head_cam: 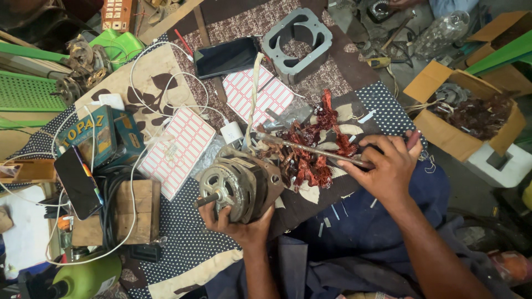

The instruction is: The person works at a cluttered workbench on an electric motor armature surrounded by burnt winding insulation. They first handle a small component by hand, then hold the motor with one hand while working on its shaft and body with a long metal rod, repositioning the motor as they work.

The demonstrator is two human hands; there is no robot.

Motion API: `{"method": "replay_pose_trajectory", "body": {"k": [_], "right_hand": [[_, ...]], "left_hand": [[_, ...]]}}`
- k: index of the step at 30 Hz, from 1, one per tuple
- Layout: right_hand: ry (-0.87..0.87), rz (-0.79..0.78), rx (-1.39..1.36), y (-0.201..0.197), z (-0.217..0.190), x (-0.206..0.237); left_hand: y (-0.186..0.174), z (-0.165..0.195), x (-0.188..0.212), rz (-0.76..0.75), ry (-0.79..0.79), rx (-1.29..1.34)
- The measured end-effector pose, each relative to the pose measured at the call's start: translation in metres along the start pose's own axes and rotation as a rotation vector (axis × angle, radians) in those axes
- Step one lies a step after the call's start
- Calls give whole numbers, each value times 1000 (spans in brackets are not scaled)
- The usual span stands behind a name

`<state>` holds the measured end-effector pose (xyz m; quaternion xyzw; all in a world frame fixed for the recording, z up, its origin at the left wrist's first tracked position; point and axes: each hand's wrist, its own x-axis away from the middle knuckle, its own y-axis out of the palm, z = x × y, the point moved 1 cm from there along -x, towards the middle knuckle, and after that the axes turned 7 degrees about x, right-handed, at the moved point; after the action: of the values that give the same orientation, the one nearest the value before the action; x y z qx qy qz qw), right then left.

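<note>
the left hand (239,224) cups a grey electric motor (239,185) from below, its grip closed around the housing, with the shaft pointing left and the palm mostly hidden under the metal. the motor rests on a patterned cloth (183,243) covering the tabletop, just in front of the person's lap. the right hand (388,166) is clenched around a long metal rod (310,149), whose far end reaches the top of the motor; its near end is covered by the fingers, and a reddish handle tip shows past the thumb. between the hands lies a tangle of reddish copper wire (313,152), partly hidden under the rod. a second heap in the cardboard box (438,133) at right is too dark to make out. a black phone (77,182) lies at left, beside white cables (138,72).
</note>
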<state>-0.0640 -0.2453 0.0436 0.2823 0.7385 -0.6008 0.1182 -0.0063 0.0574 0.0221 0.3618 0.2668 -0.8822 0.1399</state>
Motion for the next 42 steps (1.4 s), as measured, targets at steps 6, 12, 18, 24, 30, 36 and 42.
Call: {"method": "replay_pose_trajectory", "body": {"k": [6, 12, 18, 24, 30, 36, 42], "right_hand": [[-19, 24, 25, -1, -1, -2], [-12, 27, 12, -1, -2, -2], [-5, 46, 3, 1, -2, -3], [3, 46, -11, 1, -2, -3], [3, 56, -48, 1, -1, -5], [5, 51, -74, 3, 1, -5], [13, 46, -118, 3, 3, -2]], "left_hand": [[2, 1, -2, 1, 23, 17], [2, -2, 2, 23, -14, 30], [3, -2, 2, 7, 25, 20], [3, 0, 0, 6, 24, 2], [2, 0, 3, -16, 24, 15], [0, -3, 7, -54, 4, 33], [-2, 0, 6, -65, 30, 11]]}}
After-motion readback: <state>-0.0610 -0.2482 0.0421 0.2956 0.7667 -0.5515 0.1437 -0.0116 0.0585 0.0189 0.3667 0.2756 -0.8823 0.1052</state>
